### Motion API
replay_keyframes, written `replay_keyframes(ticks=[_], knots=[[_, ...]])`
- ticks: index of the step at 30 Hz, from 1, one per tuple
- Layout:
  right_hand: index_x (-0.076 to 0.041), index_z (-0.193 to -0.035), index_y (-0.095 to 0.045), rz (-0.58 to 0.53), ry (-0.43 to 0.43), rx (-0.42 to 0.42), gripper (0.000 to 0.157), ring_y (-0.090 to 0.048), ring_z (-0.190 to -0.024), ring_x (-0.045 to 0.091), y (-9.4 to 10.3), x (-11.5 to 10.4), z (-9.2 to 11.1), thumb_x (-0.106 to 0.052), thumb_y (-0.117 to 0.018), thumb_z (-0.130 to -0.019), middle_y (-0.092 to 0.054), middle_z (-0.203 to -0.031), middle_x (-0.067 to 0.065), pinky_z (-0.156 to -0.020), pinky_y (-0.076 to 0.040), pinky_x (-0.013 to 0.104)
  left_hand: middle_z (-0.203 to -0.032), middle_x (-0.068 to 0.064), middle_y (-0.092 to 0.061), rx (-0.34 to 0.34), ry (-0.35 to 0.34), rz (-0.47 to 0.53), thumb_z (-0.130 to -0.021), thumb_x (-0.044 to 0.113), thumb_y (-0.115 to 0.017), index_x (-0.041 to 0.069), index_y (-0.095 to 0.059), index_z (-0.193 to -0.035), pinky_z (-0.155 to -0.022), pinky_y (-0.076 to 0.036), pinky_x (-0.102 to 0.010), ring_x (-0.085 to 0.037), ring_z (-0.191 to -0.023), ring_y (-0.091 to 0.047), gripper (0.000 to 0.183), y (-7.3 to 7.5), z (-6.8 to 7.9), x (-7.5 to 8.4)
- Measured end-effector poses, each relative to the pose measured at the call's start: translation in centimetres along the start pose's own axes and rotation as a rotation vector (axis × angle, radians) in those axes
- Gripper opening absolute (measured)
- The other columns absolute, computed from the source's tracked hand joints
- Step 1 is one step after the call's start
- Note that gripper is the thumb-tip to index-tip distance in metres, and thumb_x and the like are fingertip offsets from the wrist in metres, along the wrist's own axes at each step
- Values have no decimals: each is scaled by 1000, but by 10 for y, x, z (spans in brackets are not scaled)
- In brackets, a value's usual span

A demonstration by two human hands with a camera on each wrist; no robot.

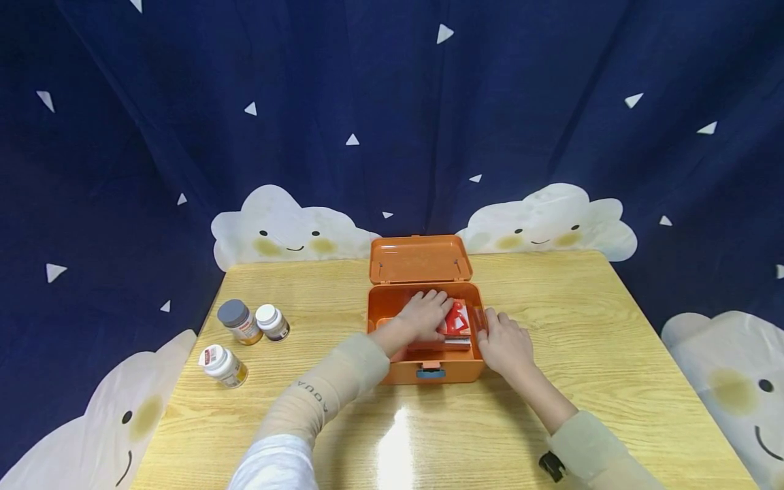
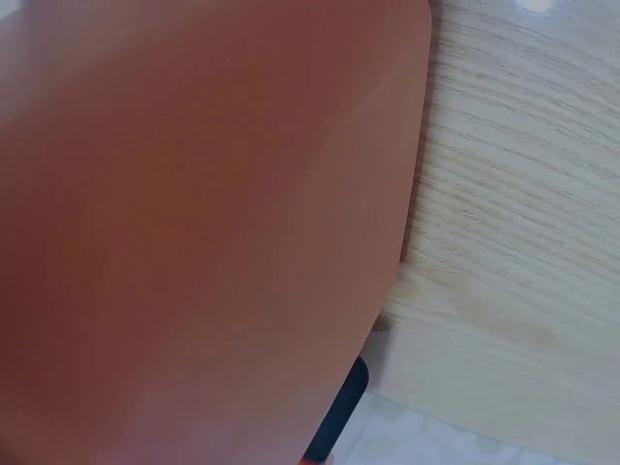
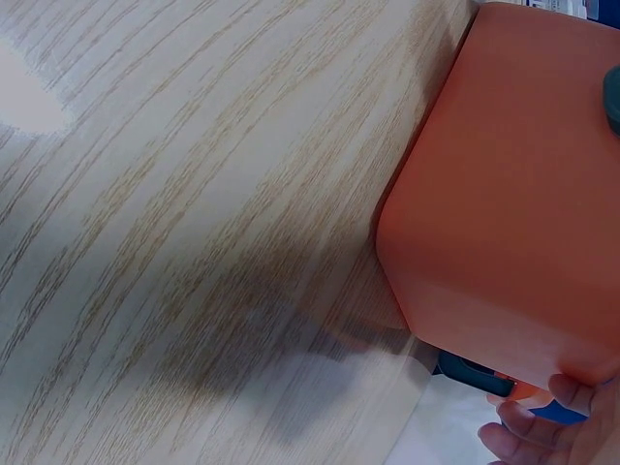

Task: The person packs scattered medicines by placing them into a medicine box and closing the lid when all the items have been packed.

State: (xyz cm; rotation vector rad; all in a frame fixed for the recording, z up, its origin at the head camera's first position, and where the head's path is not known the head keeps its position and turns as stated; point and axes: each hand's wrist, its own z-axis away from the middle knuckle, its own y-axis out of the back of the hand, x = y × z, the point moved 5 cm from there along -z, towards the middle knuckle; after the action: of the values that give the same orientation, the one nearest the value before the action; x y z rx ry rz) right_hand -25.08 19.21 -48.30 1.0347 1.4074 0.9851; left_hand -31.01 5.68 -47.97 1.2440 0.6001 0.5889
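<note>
An orange plastic box (image 1: 401,373) with a teal front latch (image 1: 431,373) stands on the table, its lid (image 1: 420,264) tipped back. My left hand (image 1: 424,316) reaches inside with fingers spread, touching a red-and-white packet (image 1: 458,318) at the right end. Below that packet lies another red thing, partly covered. With my right hand (image 1: 507,344) I hold the right wall at its rim; several of its fingers (image 3: 528,426) show outside the wall in the right wrist view. The box's side (image 2: 213,242) fills most of the left wrist view and hides the left hand.
Left of the box stand a grey-capped bottle (image 1: 239,322), a small white-capped bottle (image 1: 272,322) and a white bottle with a label on its cap (image 1: 223,366). A small black object (image 1: 552,467) lies by the right sleeve. A dark blue curtain (image 1: 392,102) hangs behind the table.
</note>
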Motion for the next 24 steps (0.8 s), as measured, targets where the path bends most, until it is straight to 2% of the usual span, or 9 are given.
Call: replay_keyframes(ticks=[20,24], knots=[[-2,-111,-46,-5,0,-10,30,-54,-81,36,1,0,0,-21,-44,-87,-53,-93,18,-66,-43,50,-142,-4,-31,-18,24,52,-79,51,-62,14,-28,-144,-103,-32,-39,-22,-126,-34,82,-13,-3,1],[-1,-114,-45,-4,2,-12,33,-54,-82,37,1,0,0,-21,-43,-88,-52,-94,19,-67,-43,51,-142,-5,-31,-12,12,42,-80,51,-62,13,-28,-144,-105,-28,-37,-22,-128,-32,82,-16,-4,0]])
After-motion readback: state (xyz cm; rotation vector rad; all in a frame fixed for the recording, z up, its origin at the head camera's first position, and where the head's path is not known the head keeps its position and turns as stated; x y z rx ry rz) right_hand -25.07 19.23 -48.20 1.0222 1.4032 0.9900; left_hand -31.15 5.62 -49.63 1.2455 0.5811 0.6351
